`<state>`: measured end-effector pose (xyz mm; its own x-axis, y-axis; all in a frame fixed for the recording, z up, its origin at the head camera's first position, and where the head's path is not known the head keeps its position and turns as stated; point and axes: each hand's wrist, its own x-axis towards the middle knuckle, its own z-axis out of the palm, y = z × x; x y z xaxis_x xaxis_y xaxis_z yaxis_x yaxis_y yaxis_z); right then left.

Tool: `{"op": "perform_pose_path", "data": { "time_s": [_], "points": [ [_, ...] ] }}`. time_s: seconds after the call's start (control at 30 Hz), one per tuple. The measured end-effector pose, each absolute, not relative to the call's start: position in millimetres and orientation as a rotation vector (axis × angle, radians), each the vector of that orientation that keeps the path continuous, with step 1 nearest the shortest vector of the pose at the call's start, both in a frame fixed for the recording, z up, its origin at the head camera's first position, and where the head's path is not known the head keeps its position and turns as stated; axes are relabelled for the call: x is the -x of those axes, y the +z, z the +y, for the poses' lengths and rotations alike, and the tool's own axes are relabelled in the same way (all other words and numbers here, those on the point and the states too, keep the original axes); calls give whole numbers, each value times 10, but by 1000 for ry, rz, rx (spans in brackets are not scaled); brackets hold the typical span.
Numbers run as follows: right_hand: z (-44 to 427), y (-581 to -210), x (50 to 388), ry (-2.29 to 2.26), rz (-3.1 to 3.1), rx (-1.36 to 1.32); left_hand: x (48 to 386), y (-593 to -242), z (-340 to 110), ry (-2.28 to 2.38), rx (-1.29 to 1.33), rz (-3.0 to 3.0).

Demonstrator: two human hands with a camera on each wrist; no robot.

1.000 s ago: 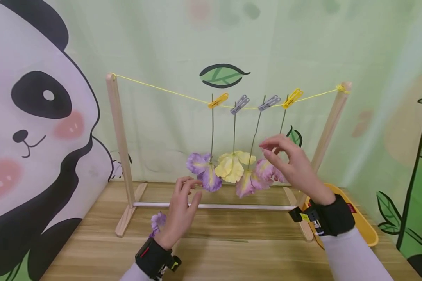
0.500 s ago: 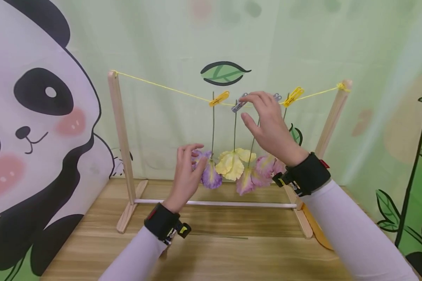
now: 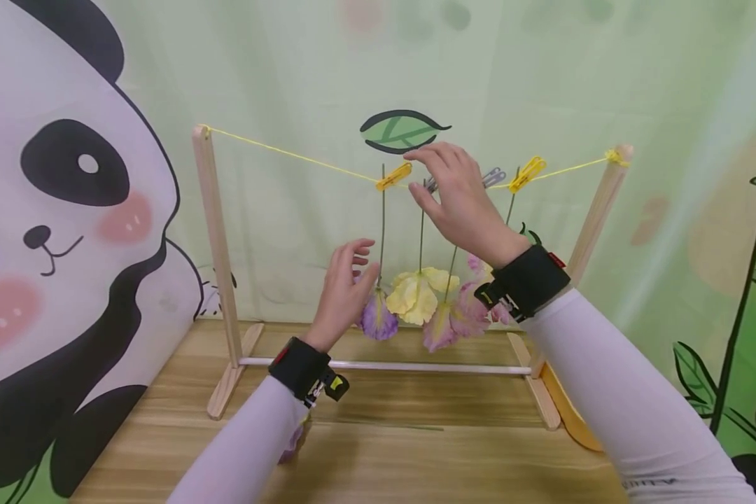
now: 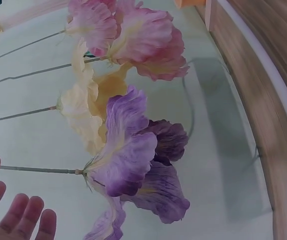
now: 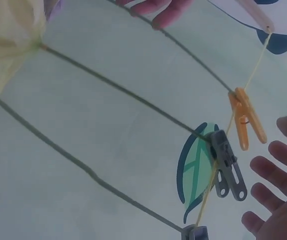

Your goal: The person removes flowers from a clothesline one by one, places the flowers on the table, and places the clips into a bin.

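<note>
Four-petal look aside, several artificial flowers hang upside down by clothespins from a yellow string point(image 3: 296, 158). My left hand point(image 3: 340, 297), fingers loosely bent, is beside the stem point(image 4: 38, 170) of the purple flower point(image 3: 379, 316); whether it touches the stem I cannot tell. With thumb and fingers apart, my right hand point(image 3: 460, 199) hovers near the leftmost yellow-orange clothespin point(image 3: 393, 176). A grey clothespin point(image 5: 226, 165) is partly behind that hand in the head view. To the right hang a yellow flower point(image 3: 414, 295) and pink flowers point(image 3: 441, 327), partly hidden by the right wrist.
A wooden frame's left post point(image 3: 217, 252) and right post point(image 3: 584, 217) hold the string, with a white bar point(image 3: 428, 367) low between them. A yellow tray point(image 3: 570, 413) sits behind the right arm. Another purple flower point(image 3: 292, 448) lies on the table under the left forearm.
My right hand has risen and moved left, from above the pink flowers to near the leftmost clothespin. My left hand has moved up beside the purple flower's stem.
</note>
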<state>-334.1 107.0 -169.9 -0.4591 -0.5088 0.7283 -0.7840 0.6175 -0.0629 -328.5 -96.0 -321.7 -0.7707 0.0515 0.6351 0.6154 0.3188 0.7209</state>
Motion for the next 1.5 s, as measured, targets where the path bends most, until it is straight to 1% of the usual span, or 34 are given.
{"op": "perform_pose_path", "data": {
  "time_s": [0.23,0.6,1.17,1.5],
  "points": [
    [1014,-1580,3408,385,-2279,-1011,3336,-3174,-931,-1487,610,-2088],
    [867,-1432,3448,324,-2348,-1000,3369,-3138,-887,-1553,627,-2074],
    [804,-1372,3434,250,-2438,-975,3333,-3111,-843,-1491,596,-2073],
    [829,-1393,3420,266,-2341,-920,3337,-3098,-811,-1428,588,-2044]
  ]
}}
